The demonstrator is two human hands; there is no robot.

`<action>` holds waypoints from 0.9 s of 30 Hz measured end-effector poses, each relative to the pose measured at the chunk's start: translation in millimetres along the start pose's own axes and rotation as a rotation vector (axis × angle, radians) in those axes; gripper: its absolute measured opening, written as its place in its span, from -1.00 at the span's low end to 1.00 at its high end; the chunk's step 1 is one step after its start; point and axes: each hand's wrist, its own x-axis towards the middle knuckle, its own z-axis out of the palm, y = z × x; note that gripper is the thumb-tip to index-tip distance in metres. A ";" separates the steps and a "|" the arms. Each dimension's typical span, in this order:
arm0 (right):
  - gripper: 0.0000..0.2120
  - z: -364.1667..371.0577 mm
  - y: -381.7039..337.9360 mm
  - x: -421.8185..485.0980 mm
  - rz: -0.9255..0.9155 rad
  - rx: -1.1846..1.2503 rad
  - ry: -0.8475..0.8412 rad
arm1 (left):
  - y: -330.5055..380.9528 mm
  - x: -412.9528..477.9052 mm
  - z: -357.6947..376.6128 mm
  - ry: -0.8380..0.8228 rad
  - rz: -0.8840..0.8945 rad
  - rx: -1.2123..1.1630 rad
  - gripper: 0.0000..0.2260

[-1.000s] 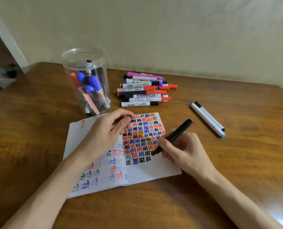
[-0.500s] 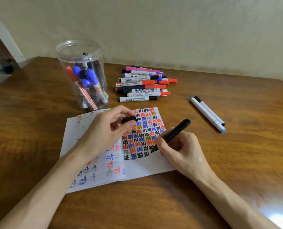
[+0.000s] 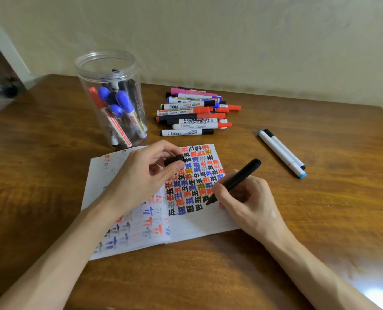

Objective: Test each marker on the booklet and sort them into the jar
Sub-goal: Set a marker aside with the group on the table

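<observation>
The right hand (image 3: 250,202) has its grip curled round a black marker (image 3: 238,179), fingers and thumb pinching the barrel low down. The marker leans up and away to the right, and its tip touches the right-hand page of the booklet (image 3: 199,222) at the end of the lowest rows of marks. The left hand (image 3: 145,175) rests on the booklet's left page. Its grip pinches a black cap (image 3: 173,159) between thumb and fingertips, just above the top rows of marks.

The booklet lies open on the wooden tabletop (image 3: 320,209), right in front of the person. Its right page is packed with rows of small characters in black, blue, orange-red and a few in yellow. The left page carries fainter strokes in the same colours.

The clear plastic jar (image 3: 85,86) stands upright and lidless beyond the booklet's top left corner, close to it. Inside it several markers stand leaning, among them blue-capped ones (image 3: 116,99) and a red-capped one (image 3: 96,97). To the right of the jar, beyond the booklet, lies a pile of markers (image 3: 192,113) with red, black, blue and pink caps, all lying roughly crosswise. Further right, well apart from the pile, two white markers (image 3: 282,153) lie side by side and touching, one with a light blue end, one with black ends. A pale wall (image 3: 208,41) rises behind the tabletop.
</observation>
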 end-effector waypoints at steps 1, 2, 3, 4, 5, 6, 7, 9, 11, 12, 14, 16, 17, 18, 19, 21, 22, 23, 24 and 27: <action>-0.84 0.2 0.3 -0.4 0.002 0.001 -0.014 | 0.1 -0.1 0.1 0.000 -0.002 -0.001 -0.81; -0.84 0.6 0.4 -0.8 0.003 -0.001 -0.027 | 0.3 -0.1 0.2 0.000 -0.003 0.000 -0.81; -0.84 1.0 0.7 -1.0 0.004 -0.008 -0.038 | 0.5 -0.1 0.2 0.001 -0.002 0.001 -0.81; -0.85 1.4 1.2 -1.3 0.005 -0.016 -0.043 | 0.6 -0.1 0.2 0.002 -0.002 0.000 -0.82; -0.85 1.6 1.5 -1.4 0.005 -0.023 -0.042 | 0.6 -0.2 0.2 0.001 -0.002 0.000 -0.82; -0.85 1.5 2.1 -1.3 0.003 -0.028 -0.039 | 0.6 -0.3 0.1 -0.001 -0.003 0.001 -0.82; -0.85 1.0 2.1 -1.3 0.000 -0.030 -0.037 | 0.5 -0.5 -0.1 -0.002 -0.003 0.002 -0.82; -0.84 0.2 2.5 -1.0 -0.007 -0.028 -0.033 | 0.7 -0.7 -0.4 -0.003 -0.006 -0.006 -0.82; -0.83 -0.7 2.7 -0.3 -0.008 -0.016 -0.026 | 1.0 -0.8 -0.6 -0.005 -0.007 -0.012 -0.83; -0.83 -0.9 2.7 -0.1 -0.009 -0.011 -0.026 | 1.2 -0.9 -0.7 -0.006 -0.008 -0.012 -0.83; -0.83 -0.5 2.8 -0.3 -0.010 -0.012 -0.042 | 1.1 -0.9 -0.7 -0.008 -0.005 -0.008 -0.83; -0.84 0.3 2.4 -1.1 -0.009 -0.018 -0.073 | 0.9 -1.0 -0.8 -0.012 -0.003 -0.006 -0.83; -0.85 0.6 2.3 -1.6 -0.010 -0.021 -0.082 | 0.8 -1.0 -0.8 -0.014 -0.003 -0.005 -0.83; -0.86 0.9 2.5 -1.9 -0.008 -0.026 -0.083 | 0.8 -1.0 -0.8 -0.015 -0.002 -0.006 -0.83; -0.86 0.8 2.5 -2.2 -0.007 -0.033 -0.073 | 0.7 -0.9 -0.7 -0.014 -0.001 -0.007 -0.83; -0.85 0.2 2.7 -2.1 -0.006 -0.047 -0.042 | 0.3 -0.6 -0.5 -0.008 0.001 -0.005 -0.82; -0.85 0.1 2.6 -1.8 -0.004 -0.047 -0.033 | 0.0 -0.5 -0.6 -0.004 0.002 -0.003 -0.82; -0.84 0.1 2.4 -1.7 -0.003 -0.043 -0.030 | -0.4 -0.4 -0.6 -0.003 0.002 -0.003 -0.83; -0.84 0.1 2.5 -1.3 -0.002 -0.034 -0.025 | -0.8 -0.3 -0.8 -0.003 0.002 -0.004 -0.83; -0.83 -0.3 2.0 -0.3 0.007 -0.005 -0.018 | -1.1 -0.3 -0.9 -0.012 0.005 -0.006 -0.84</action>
